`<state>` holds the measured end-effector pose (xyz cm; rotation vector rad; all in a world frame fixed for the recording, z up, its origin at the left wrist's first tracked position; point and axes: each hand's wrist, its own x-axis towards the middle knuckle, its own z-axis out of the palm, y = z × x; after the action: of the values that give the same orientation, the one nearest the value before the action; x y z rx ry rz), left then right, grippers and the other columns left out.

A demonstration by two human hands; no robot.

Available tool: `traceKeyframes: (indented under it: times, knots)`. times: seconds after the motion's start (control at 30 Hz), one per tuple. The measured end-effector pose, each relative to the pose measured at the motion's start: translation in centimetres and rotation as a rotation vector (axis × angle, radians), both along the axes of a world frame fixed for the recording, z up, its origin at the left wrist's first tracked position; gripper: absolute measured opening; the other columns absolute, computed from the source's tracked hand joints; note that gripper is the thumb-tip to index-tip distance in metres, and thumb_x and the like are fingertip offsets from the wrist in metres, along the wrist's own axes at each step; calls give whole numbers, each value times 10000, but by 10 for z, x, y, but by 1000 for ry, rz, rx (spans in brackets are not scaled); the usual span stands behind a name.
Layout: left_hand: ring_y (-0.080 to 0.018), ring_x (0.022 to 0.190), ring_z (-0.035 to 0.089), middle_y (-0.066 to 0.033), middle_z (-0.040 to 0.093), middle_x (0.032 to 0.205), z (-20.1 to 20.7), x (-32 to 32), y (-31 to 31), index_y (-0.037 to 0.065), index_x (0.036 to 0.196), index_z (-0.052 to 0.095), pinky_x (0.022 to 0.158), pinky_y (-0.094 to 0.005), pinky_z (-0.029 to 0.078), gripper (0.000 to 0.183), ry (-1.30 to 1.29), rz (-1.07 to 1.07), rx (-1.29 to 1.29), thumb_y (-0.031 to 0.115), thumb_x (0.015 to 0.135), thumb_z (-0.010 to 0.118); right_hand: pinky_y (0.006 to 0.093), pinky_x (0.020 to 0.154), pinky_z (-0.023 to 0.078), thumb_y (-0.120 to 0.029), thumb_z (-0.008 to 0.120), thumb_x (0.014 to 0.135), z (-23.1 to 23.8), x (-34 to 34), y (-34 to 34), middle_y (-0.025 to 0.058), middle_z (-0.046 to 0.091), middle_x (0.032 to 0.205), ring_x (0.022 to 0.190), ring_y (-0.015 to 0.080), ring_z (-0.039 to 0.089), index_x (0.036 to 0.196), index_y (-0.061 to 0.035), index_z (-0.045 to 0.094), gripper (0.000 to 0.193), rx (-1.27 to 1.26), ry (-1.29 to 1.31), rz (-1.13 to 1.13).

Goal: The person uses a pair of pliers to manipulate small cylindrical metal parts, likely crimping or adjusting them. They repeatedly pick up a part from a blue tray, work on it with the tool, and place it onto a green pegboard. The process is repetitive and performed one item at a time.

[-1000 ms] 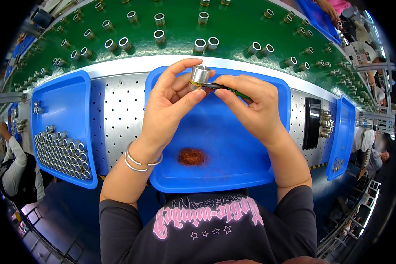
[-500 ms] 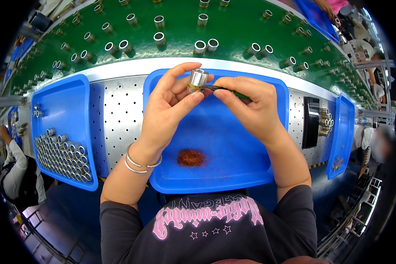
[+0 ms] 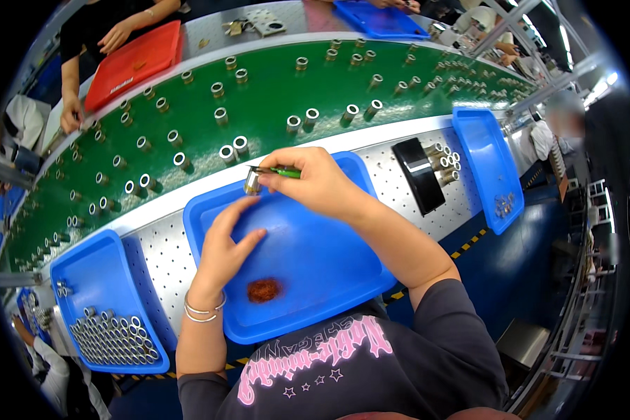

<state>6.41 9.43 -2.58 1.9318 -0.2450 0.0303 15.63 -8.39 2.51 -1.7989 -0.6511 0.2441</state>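
Note:
My right hand (image 3: pixel 311 178) is closed round a slim green-handled tool (image 3: pixel 285 172) with a thin dark tip. A short silver metal sleeve (image 3: pixel 252 183) with a yellowish lower band is at the same fingertips, above the far edge of the middle blue tray (image 3: pixel 315 238); it appears pinched there. My left hand (image 3: pixel 224 248) is just below the sleeve, over the tray's left part, thumb and fingers apart and holding nothing. A clump of fine reddish-brown strands (image 3: pixel 264 290) lies in the tray nearer to me.
Many upright sleeves stand on the green belt (image 3: pixel 273 91) beyond the tray. A left blue tray (image 3: pixel 91 259) holds rows of sleeves. To the right are a black phone-like slab (image 3: pixel 418 175), several sleeves (image 3: pixel 446 162) and another blue tray (image 3: pixel 479 140). Across the belt, a person works by a red tray (image 3: pixel 134 66).
My left hand has let go of the sleeve and dropped toward me. My right hand now has the sleeve along with the tool. The view has turned and shifted.

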Motion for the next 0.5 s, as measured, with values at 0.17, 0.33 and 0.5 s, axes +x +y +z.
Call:
traceKeyframes:
  times: [0.17,0.33,0.5]
  knots:
    - [-245,1070,544,-127,595,1113,10,-7,-8,35,1152,566,929,-322,403,393,54,-296,182,88,771,648,303,673,471,-214,653,770,3,58,-15,96,671,796,751,214,632,864,-55,679,186,-95,-195,-196]
    - [-277,1010,569,-134,618,1052,20,-12,-12,34,1128,575,890,-335,436,357,276,-254,-40,135,793,644,367,707,483,-223,634,759,-7,121,-20,96,662,836,799,278,626,864,-107,684,164,-562,-299,-438]
    - [-341,1155,468,-181,520,1219,25,-5,-22,50,1189,532,977,-397,368,482,-118,-84,419,165,747,686,387,736,485,-198,620,759,-47,143,-29,108,655,870,840,296,615,887,-121,680,161,-673,-312,-485]
